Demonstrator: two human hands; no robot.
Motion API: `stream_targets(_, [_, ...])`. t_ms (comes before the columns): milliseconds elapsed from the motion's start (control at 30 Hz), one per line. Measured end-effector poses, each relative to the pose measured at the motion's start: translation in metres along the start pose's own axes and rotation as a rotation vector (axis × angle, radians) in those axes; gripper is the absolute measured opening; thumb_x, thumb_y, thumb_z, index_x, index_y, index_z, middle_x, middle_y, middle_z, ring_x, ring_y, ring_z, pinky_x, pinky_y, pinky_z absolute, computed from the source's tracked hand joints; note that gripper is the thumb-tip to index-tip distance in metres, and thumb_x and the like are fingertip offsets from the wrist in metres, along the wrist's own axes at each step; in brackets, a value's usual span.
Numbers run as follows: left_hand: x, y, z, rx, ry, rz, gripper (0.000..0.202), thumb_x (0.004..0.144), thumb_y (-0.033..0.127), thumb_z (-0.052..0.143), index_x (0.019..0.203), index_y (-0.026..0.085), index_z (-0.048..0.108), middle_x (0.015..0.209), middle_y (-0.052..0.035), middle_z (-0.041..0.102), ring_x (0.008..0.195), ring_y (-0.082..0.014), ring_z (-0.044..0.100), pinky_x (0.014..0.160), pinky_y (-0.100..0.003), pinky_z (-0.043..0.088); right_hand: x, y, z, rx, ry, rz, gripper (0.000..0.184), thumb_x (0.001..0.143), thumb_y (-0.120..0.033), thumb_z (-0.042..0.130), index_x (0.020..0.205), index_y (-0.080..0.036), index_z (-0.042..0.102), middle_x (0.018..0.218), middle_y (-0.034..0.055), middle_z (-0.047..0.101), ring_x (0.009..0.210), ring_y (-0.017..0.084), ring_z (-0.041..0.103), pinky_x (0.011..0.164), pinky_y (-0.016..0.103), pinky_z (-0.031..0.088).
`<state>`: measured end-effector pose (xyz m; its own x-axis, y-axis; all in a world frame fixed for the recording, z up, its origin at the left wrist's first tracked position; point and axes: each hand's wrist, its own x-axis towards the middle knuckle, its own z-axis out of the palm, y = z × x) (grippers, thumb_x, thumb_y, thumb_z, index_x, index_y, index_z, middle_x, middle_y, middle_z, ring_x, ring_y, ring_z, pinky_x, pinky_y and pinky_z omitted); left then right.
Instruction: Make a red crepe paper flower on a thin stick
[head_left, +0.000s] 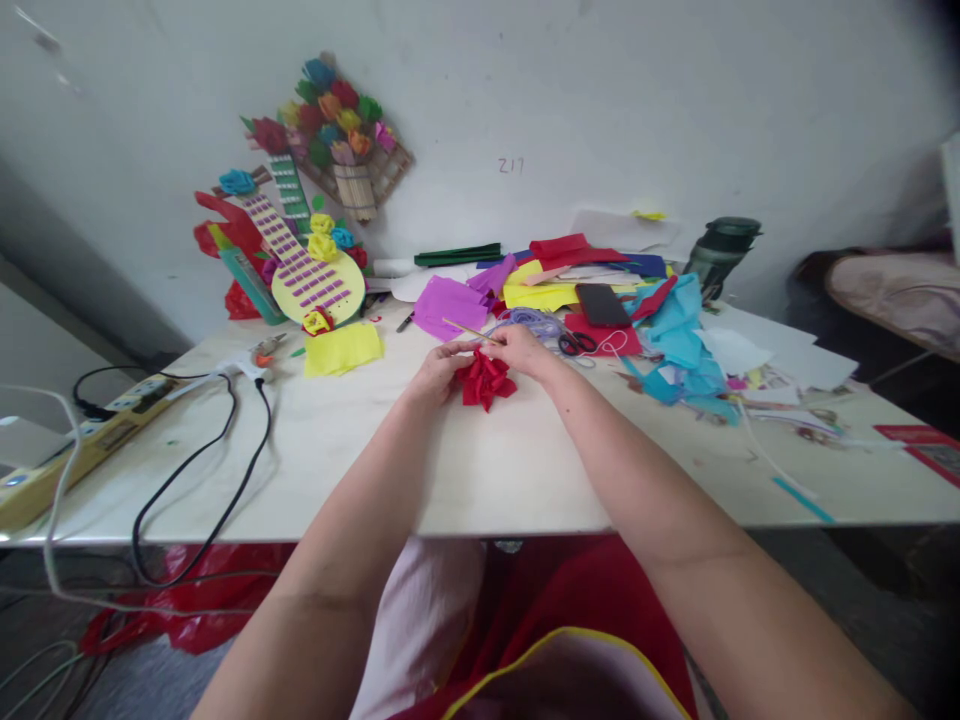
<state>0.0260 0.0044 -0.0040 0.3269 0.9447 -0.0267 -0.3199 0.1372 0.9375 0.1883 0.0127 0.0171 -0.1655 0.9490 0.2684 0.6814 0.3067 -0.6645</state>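
Observation:
A red crepe-paper flower [486, 380] is between my hands, just above the white table. My left hand [441, 370] pinches its left edge with closed fingers. In my right hand [516, 350] is a thin wooden stick [466, 328], gripped between thumb and fingers and pointing up to the left. The stick's near end lies at the flower's top edge; whether it goes into the paper I cannot tell. Behind my right hand lie a purple cord [534, 322] and black-handled scissors [577, 344].
Purple paper [448, 308], yellow paper [343, 350], blue crepe paper [679, 335] and a black phone [601, 305] lie about. A dark bottle [721, 255] stands at back right. A glue gun [247, 362] with black cable and a power strip [82, 450] are left. Paper-flower crafts [319, 285] lean on the wall.

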Motion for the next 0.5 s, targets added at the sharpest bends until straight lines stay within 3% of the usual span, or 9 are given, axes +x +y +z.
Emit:
stream_targets(167, [0.0023, -0.0022, -0.0009, 0.048, 0.009, 0.025, 0.03, 0.058, 0.005, 0.061, 0.087, 0.012, 0.062, 0.059, -0.0015, 0.064, 0.049, -0.0136, 0.059, 0.053, -0.024, 0.047, -0.0012, -0.0018, 0.0003, 0.008, 0.016, -0.007, 0.021, 0.07, -0.031, 0.058, 0.056, -0.016, 0.051, 0.054, -0.0046, 0.043, 0.055, 0.009, 0.038, 0.054, 0.024, 0.028])
stream_targets(333, [0.0041, -0.0039, -0.002, 0.098, 0.013, 0.027, 0.016, 0.058, 0.008, 0.059, 0.072, 0.013, 0.058, 0.054, -0.0008, 0.061, 0.045, -0.0119, 0.055, 0.047, -0.022, 0.042, -0.0023, -0.0043, 0.0013, 0.002, 0.026, 0.006, 0.023, 0.07, -0.032, 0.058, 0.055, -0.016, 0.05, 0.053, -0.0045, 0.043, 0.053, 0.008, 0.038, 0.052, 0.023, 0.026])
stream_targets(500, [0.0037, -0.003, -0.0015, 0.054, 0.002, 0.006, 0.01, 0.062, 0.018, 0.064, 0.062, 0.013, 0.056, 0.051, -0.0018, 0.055, 0.044, -0.0114, 0.05, 0.045, -0.023, 0.038, -0.0031, -0.0058, 0.0012, 0.017, 0.019, 0.013, 0.022, 0.072, -0.031, 0.056, 0.057, -0.016, 0.052, 0.053, -0.0039, 0.045, 0.053, 0.008, 0.039, 0.053, 0.023, 0.028])
